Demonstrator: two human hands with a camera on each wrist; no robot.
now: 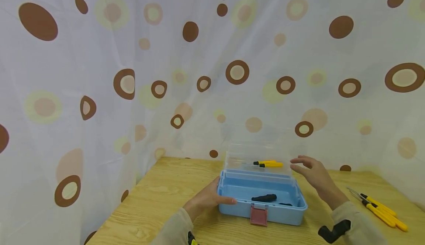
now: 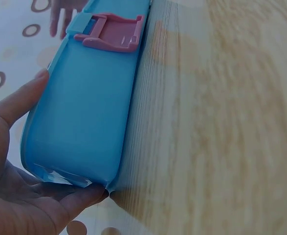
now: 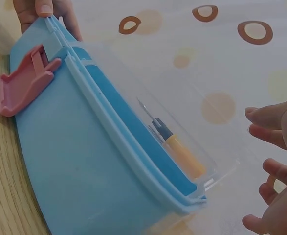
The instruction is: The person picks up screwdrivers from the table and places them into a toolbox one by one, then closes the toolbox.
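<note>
A light blue toolbox sits on the table with its clear lid raised at the back and its pink latch hanging down in front. My left hand grips the box's left end, thumb over the front rim and fingers round the corner. Beside the lid's right edge, my right hand is held up with fingers spread and nothing in them. Inside the box lies a black-handled tool, with another dark piece partly hidden by the front wall. Two yellow-handled screwdrivers show at the lid.
Several yellow-handled tools lie on the wooden table to the right, near my right forearm. A white curtain with brown and yellow dots hangs behind the table and along its left side.
</note>
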